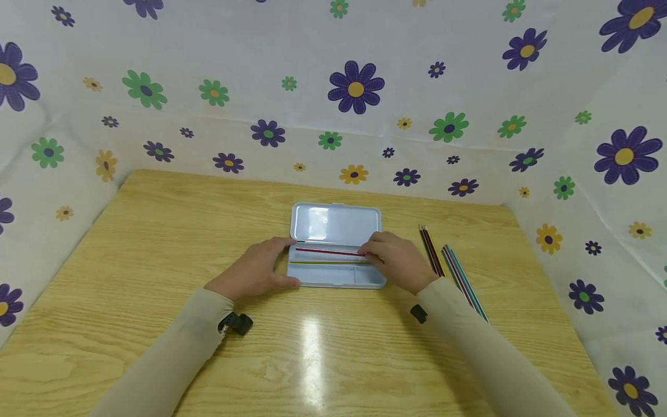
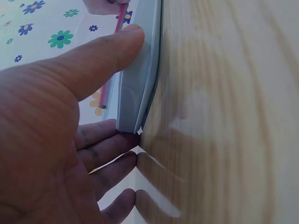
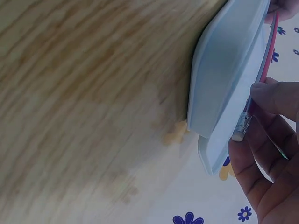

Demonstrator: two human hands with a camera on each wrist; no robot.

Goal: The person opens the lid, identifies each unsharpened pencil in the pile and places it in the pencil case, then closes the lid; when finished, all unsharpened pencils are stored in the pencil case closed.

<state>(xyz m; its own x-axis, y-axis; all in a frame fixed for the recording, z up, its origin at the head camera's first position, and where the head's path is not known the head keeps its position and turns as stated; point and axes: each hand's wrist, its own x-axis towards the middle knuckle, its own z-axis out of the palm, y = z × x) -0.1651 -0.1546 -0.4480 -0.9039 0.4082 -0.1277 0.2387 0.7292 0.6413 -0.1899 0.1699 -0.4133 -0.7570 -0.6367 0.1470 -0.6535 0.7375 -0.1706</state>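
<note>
A light blue pencil case (image 1: 325, 277) lies with its lid (image 1: 336, 223) tipped back. My left hand (image 1: 255, 269) holds the case's left end, thumb at the front edge and fingers by the left end and hinge. My right hand (image 1: 398, 258) pinches a red-and-dark striped pencil (image 1: 328, 251) near its eraser end. In the right wrist view the pencil's metal band and white eraser (image 3: 238, 136) show between thumb and fingers. That pencil stretches lengthwise over the back part of the tray. A yellow pencil (image 1: 323, 262) lies inside, in front of it.
Right of the case, several dark striped pencils (image 1: 431, 252) lie on the wooden table (image 1: 156, 231). Beside them is a second group of teal and red pencils (image 1: 464, 281), partly under my right sleeve. A flowered white cloth (image 1: 292, 46) surrounds the table's back and sides.
</note>
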